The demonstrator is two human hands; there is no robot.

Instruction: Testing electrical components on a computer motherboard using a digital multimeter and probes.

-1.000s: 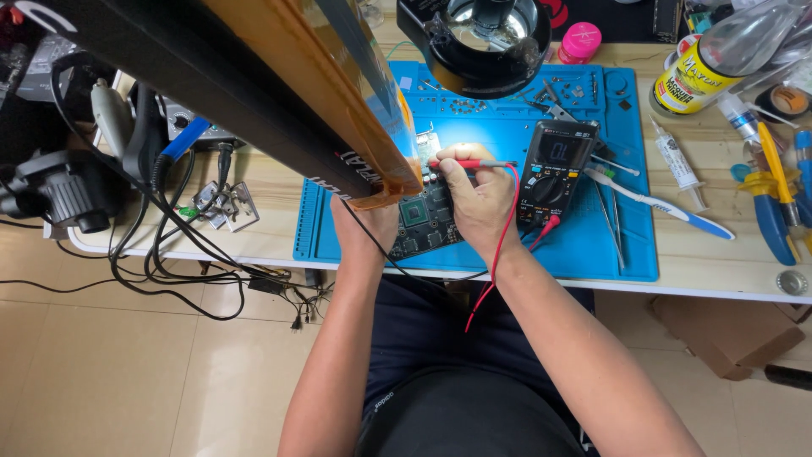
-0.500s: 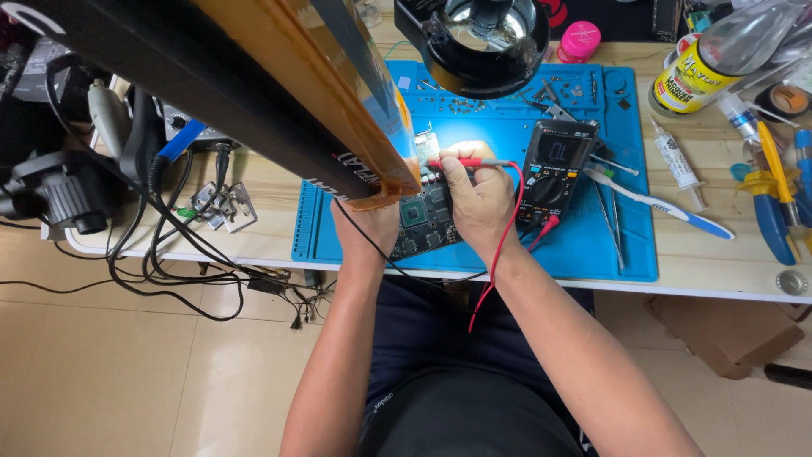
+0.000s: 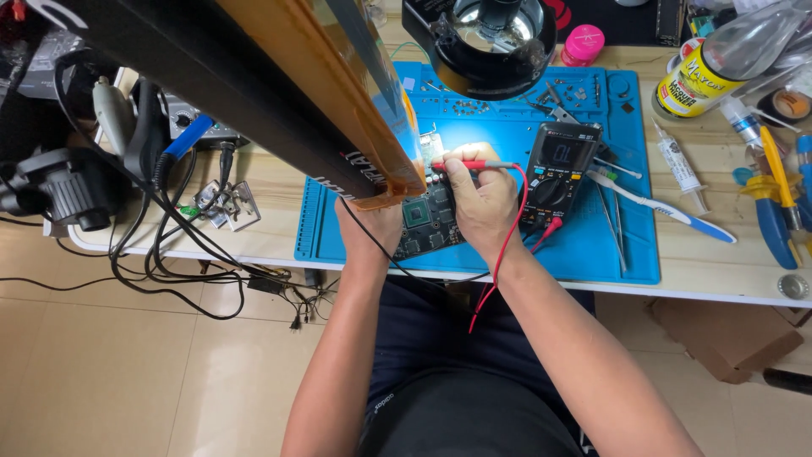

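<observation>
Here a red probe (image 3: 474,165) is pinched in the right hand (image 3: 482,203) over the circuit board (image 3: 427,222) near the worktop's (image 3: 271,182) front edge; the left hand's (image 3: 372,227) grip cannot be told, being hidden.

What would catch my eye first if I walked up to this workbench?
Probably the bright blue mat on the table, where the right hand holds a red probe over a green circuit board. A black multimeter lies just right of that hand. A big black and orange bar cuts across the upper left.
</observation>
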